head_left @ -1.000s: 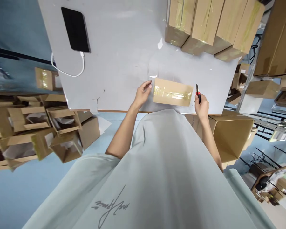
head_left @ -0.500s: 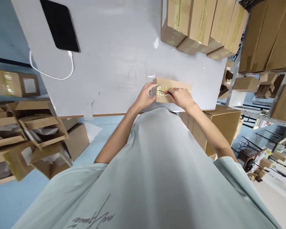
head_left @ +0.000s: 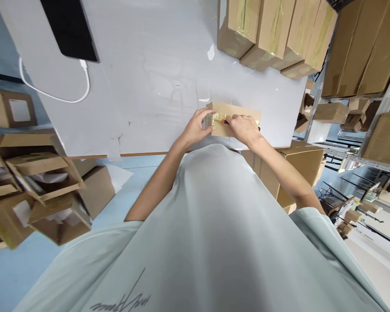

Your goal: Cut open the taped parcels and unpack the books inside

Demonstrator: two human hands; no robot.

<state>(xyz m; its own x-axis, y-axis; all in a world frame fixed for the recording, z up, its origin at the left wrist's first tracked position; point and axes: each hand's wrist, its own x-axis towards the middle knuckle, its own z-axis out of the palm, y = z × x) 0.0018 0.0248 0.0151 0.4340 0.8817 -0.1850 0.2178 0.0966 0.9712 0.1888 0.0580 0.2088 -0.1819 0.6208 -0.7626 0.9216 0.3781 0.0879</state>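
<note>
A small cardboard box (head_left: pixel 220 130) with shiny clear-yellow tape lies near the front edge of the table, in front of my body. My left hand (head_left: pixel 197 125) grips its left end, the thumb at the near side and the fingers at the far side. In my right hand (head_left: pixel 245 128) is a slim screwdriver with a red and black handle (head_left: pixel 224 121). Its thin shaft points left across the taped top, close to the left end. The fist hides most of the handle; a dark end peeks out on the right. Whether the tip pierces the tape I cannot tell.
Several taped cartons (head_left: pixel 268 39) stand in a row at the back right. A black phone (head_left: pixel 70 30) with a white cable (head_left: pixel 68 101) lies at the left. Opened boxes (head_left: pixel 48 173) are piled left of the table; a large carton (head_left: pixel 303 164) and shelving (head_left: pixel 347 149) stand right.
The right hand has slid slightly left over the box, and the dark handle end now shows behind it. The left hand keeps its hold. The whole view has shifted a little.
</note>
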